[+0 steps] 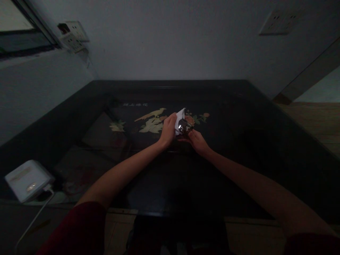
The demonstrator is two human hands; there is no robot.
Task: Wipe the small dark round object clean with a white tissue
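Note:
Both my arms reach out over a black lacquered table [239,148] with an inlaid bird-and-flower picture. My left hand [168,130] is closed round a crumpled white paper or cloth [180,117] and presses it against a small shiny dark object [184,128]. My right hand [197,141] cups that shiny object from below and the right, fingers curled under it. What the object is I cannot make out in the dim light. The two hands touch around it, just above the table's middle.
A white box-shaped device [26,180] with a white cable sits at the table's near left corner. Wall sockets [72,35] are at the upper left and another socket plate [278,21] at the upper right. Wooden floor shows on the right.

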